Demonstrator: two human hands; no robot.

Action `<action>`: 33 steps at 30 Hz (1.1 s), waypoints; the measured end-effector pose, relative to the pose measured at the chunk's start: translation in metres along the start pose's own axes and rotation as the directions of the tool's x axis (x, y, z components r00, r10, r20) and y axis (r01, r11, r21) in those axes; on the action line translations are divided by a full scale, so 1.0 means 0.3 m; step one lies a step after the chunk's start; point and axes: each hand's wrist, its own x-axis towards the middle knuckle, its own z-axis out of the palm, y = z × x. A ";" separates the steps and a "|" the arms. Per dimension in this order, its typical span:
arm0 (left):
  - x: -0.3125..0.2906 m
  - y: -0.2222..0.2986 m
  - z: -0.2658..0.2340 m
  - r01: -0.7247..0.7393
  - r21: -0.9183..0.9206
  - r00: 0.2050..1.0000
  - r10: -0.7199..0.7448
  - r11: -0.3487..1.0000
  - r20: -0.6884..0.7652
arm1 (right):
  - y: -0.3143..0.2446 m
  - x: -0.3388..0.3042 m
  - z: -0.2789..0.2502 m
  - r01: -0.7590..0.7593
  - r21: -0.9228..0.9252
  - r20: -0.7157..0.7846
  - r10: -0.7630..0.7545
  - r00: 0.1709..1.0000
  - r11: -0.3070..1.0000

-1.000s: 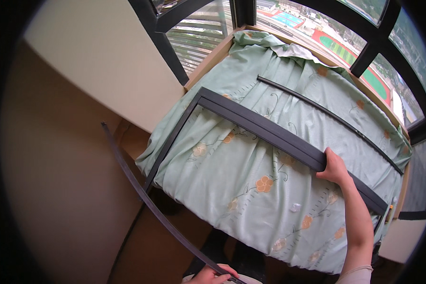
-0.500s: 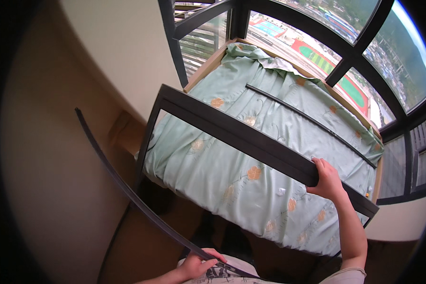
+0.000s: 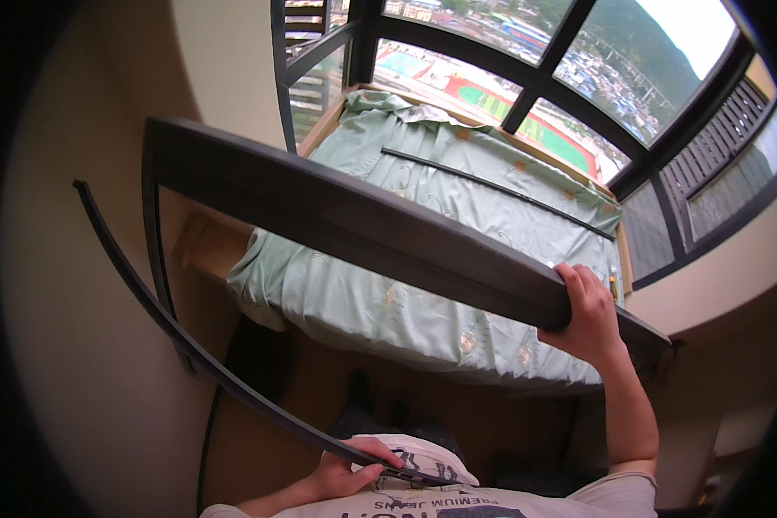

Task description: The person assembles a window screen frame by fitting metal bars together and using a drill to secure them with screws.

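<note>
Across the middle of the frame a dark frame (image 3: 363, 229) is hanging above the bed (image 3: 457, 216), its near rail running as a long diagonal from the upper left down to the lower right. The right hand (image 3: 589, 315) is gripping that rail close to its lower-right end, fingers (image 3: 578, 281) curling over the top edge and the thumb tucking underneath, so the grasp is sitting far off the rail's middle and most of its length is reaching away to the left of the fingers. A thin side bar is dropping from the frame's upper-left corner down the left of the picture. At the lower centre the left hand (image 3: 354, 470) is closing around the near end of a thin dark strip (image 3: 173, 332), which is curving from the fingers up to the left edge of the frame. The strip's far end is standing just left of the frame's side bar, apart from it as far as can be told. On the bed, at the upper centre, a second strip (image 3: 492, 192) is lying roughly parallel to the held rail. The window (image 3: 596, 78) is filling the upper right
</note>
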 end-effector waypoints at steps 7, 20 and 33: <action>-0.273 -0.055 0.236 -0.110 0.020 0.993 0.111 0.994 -0.040 | -0.110 -0.226 -0.265 -0.042 -0.094 -0.228 0.019 0.974 0.995; -0.765 0.034 0.717 -0.251 0.141 0.886 0.286 0.958 -0.365 | -0.285 -0.755 -0.733 -0.158 -0.160 -0.792 -0.032 0.610 0.974; -1.341 0.190 0.748 -0.111 0.292 0.912 0.214 0.950 -0.351 | -0.610 -1.018 -0.940 -0.019 0.142 -0.973 0.143 0.181 0.990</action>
